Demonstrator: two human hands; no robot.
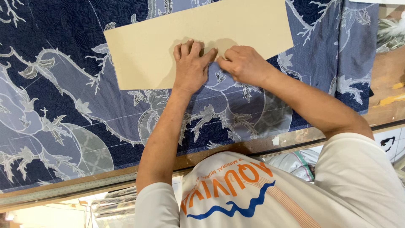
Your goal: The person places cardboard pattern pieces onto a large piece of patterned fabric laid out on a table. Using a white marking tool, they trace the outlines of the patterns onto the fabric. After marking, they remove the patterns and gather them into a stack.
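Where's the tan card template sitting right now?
In the head view, the tan card template lies top centre on the blue patterned fabric, with the left hand and right hand at its lower edge.

A single head-worn camera looks steeply down from just above the person's white printed shirt (253, 194), close over the wooden table edge (84, 185), facing outward across the dark blue patterned cloth (59, 84) and the beige cardboard sheet (147, 46) lying on it.
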